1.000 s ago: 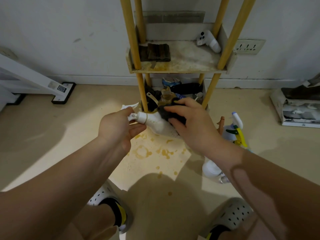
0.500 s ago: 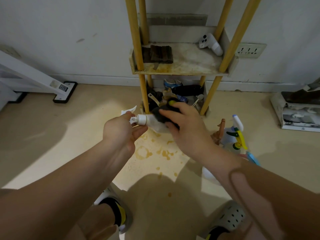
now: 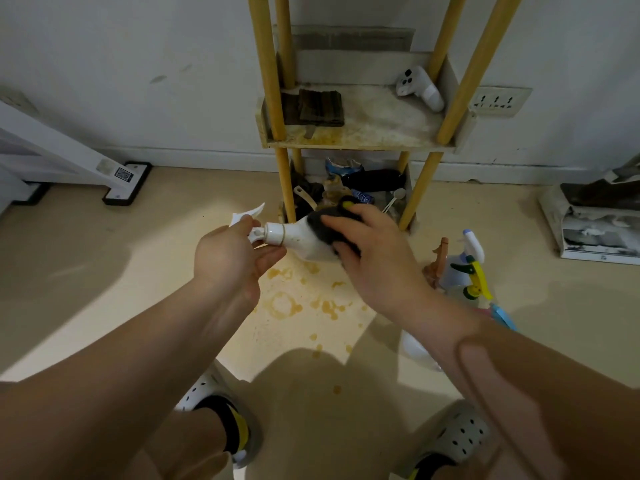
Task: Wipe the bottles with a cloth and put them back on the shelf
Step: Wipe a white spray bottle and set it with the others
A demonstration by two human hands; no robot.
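Floor point(image 3: 104, 271) pale, with yellowish stains point(image 3: 287, 303) just below the hands. The shelf point(image 3: 360, 144), a yellow-poled unit, stands far centre against the wall; its upper tier carries only a folded dark rag point(image 3: 318, 107) on the left and a white controller point(image 3: 420, 88) on the right, and the lower tier is cluttered. Other bottles point(image 3: 462, 271) stand on the floor at right, near the shelf foot, probably waiting their turn. Step in hand is wiping, not returning. The left hand point(image 3: 228, 258) grips the spray head end, fingers point(image 3: 270, 254) curled round the neck below the trigger. The right hand point(image 3: 370, 251) holds the cloth point(image 3: 327, 220) against the body, fingers point(image 3: 341, 221) bent over the top and thumb under, so it wraps the cloth round the bottle. The white spray bottle point(image 3: 301, 242) lies roughly level in the air between the two hands, near side of the shelf, nozzle pointing left. The cloth covers the bottle's right half — the part next to the neck shows bare. Next move likely calls for working the cloth toward the neck or turning the bottle with the left hand, then standing it upright on the open part of the upper tier — watch the trigger while gripping.
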